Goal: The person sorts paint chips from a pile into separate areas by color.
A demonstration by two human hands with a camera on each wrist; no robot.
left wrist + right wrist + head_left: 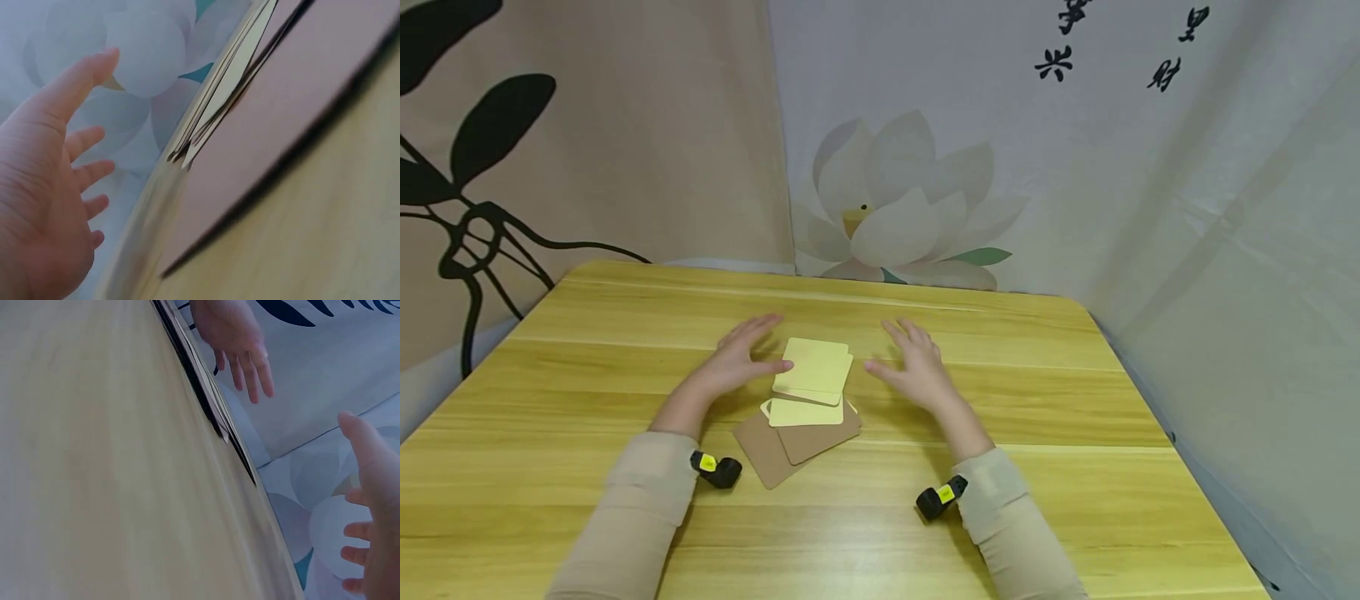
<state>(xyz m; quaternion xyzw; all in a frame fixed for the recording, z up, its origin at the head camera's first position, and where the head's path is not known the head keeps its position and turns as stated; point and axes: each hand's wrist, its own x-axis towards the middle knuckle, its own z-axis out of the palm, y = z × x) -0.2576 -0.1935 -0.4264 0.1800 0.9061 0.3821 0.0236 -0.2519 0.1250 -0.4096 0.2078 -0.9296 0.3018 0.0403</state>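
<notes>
Cards (814, 367) from above and both sides

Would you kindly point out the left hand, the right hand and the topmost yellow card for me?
Left hand (733, 363), head view: middle of the hand.
Right hand (922, 370), head view: middle of the hand.
Topmost yellow card (812, 365), head view: centre of its upper face.

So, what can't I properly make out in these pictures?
Number of cards in the pile: upper ones cover lower ones in the head view; the right wrist view's top edge cuts the pile off.
Underside of the top yellow card: it faces down in the head view.
Lettering on the yellow wrist labels: too small in the head view.
Left sleeve and right sleeve: cut off by the head view's bottom edge.
</notes>
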